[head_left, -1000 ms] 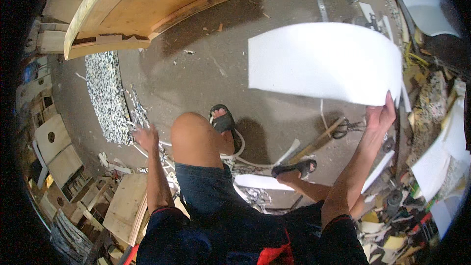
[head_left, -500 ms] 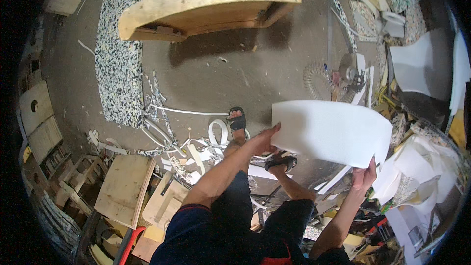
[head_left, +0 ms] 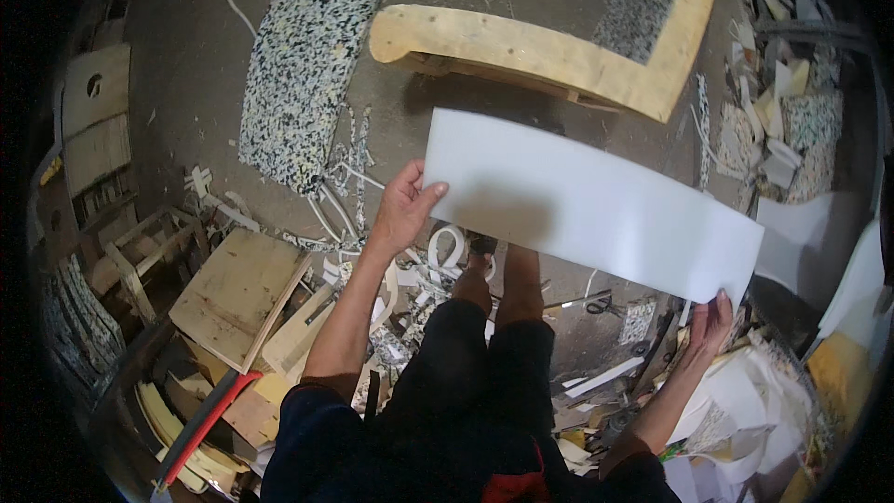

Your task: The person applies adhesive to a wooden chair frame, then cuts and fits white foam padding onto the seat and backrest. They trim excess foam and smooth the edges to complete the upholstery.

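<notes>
A long white foam sheet [head_left: 596, 200] with a gently curved edge is held across the middle of the view, over my legs. My left hand [head_left: 402, 207] is closed on its left end, thumb on the upper face. My right hand [head_left: 710, 321] grips the lower right corner with fingertips at the edge. Beyond the sheet lies an L-shaped pale wooden frame [head_left: 521, 42] with a grey speckled patch [head_left: 631, 14] inside its corner. A long black-and-white speckled foam strip [head_left: 298, 65] lies on the floor left of the frame.
White and speckled offcuts [head_left: 438, 251] litter the concrete floor [head_left: 196, 84] around my feet. Stacked plywood boards [head_left: 233, 303] and a red-and-black curved strip [head_left: 214, 419] are at the lower left. Heaps of foam scraps [head_left: 745, 401] line the right side, with scissors [head_left: 601, 305] near my legs.
My left hand has left the floor strips to take the sheet's left end. The sheet has swung toward the middle, held in both hands. The view has shifted and my legs have straightened.
</notes>
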The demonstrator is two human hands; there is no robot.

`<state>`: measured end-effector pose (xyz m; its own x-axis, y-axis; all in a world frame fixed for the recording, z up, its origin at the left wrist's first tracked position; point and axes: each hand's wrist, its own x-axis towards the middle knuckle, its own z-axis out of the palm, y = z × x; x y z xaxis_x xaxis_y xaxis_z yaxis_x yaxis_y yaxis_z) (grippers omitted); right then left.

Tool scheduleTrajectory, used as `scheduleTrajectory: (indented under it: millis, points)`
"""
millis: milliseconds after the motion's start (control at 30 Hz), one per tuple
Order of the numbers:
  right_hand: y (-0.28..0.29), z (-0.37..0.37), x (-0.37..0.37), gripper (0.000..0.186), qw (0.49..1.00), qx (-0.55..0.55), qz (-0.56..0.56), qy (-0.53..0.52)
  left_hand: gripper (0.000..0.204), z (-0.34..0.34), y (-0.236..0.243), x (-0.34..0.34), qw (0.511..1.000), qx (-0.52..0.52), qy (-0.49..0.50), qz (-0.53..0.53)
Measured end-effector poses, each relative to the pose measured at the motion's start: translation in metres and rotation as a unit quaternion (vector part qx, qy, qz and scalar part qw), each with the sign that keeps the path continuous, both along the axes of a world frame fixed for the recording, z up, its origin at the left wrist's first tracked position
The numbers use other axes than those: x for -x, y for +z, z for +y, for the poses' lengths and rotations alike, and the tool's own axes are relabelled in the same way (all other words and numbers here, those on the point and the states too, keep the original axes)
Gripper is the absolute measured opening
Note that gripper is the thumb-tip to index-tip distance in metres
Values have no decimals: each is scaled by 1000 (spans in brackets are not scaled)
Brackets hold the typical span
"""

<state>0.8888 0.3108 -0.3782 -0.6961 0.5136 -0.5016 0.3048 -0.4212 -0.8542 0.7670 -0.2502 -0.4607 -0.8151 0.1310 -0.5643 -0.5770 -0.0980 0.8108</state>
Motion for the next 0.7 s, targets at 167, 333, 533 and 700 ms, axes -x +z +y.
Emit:
scheduleTrajectory:
  millis: [167,333,533,700]
  points:
    - [-43,-7,85,46,985,149,84,-26,28,-20,16,42,993,91,68,35]
    - [-57,-4,139,53,998,57,34,16,27,-31,6,78,989,98,108,1]
    - [-42,0,181,66,966,41,-125,224,26,-46,21,97,993,62,90,-42]
    - [-51,5,225,48,936,1,-273,220,25,-58,28,118,995,68,22,-63]
